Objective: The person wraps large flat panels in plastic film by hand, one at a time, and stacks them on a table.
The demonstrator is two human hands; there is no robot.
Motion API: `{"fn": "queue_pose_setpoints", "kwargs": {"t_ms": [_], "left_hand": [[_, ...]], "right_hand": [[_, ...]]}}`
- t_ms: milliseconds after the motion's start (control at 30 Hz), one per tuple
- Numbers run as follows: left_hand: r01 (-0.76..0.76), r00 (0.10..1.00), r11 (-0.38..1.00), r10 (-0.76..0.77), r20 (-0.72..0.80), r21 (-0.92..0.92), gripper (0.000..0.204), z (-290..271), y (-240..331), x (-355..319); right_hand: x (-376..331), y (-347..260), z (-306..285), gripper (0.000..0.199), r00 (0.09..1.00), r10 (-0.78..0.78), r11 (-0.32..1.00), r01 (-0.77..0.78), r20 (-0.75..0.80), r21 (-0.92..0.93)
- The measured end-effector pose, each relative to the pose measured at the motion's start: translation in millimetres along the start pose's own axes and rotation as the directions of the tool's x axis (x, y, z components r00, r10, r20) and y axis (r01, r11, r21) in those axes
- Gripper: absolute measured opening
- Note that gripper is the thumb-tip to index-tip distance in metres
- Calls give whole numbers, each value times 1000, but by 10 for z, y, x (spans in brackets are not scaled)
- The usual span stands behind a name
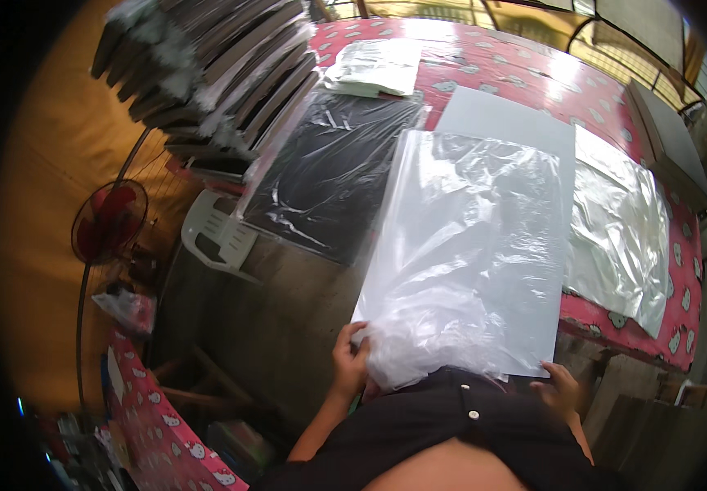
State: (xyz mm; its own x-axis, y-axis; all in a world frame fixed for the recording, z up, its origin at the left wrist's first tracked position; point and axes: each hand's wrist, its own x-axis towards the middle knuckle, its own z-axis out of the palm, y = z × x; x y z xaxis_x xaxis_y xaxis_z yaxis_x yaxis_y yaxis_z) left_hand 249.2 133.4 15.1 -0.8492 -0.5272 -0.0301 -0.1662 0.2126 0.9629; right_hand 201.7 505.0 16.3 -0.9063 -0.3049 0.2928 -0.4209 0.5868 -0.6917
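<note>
Pink table (525, 53): its patterned top spreads away beyond our hands.
Pale board (533, 335): under clear plastic (468, 213) bunched at the near end, between our hands and reaching forward of them.
Dark wrapped panel (325, 176): left of the board.
Left hand (351, 360): pinches the plastic's near left edge.
Right hand (562, 389): at the board's near right corner, grip we cannot tell.

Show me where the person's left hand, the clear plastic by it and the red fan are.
Left hand (350, 360): head view, on the middle of the hand.
Clear plastic (468, 254): head view, on its wrinkled middle.
Red fan (110, 221): head view, on its round front.
</note>
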Motion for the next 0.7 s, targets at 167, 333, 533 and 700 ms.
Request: {"fn": "queue_pose_setpoints", "kwargs": {"t_ms": [167, 333, 533, 700], "left_hand": [[-166, 925, 973, 209, -318, 159, 12, -385, 211, 1001], [-94, 800, 810, 407, -440, 579, 50, -2013, 15, 2625], [30, 405, 869, 442, -801, 494, 42, -2867, 968, 2332], [-484, 253, 723, 654, -713, 492, 17, -3100, 1715, 1579]], "right_hand": [[559, -64, 782, 28, 958, -283, 958, 285, 51, -19], [2108, -867, 2319, 14, 803, -591, 806, 590, 79, 35], [2881, -1095, 3161, 24, 852, -407, 889, 452, 330, -72], [2853, -1621, 3015, 39, 719, -257, 951, 306, 646, 38]]}}
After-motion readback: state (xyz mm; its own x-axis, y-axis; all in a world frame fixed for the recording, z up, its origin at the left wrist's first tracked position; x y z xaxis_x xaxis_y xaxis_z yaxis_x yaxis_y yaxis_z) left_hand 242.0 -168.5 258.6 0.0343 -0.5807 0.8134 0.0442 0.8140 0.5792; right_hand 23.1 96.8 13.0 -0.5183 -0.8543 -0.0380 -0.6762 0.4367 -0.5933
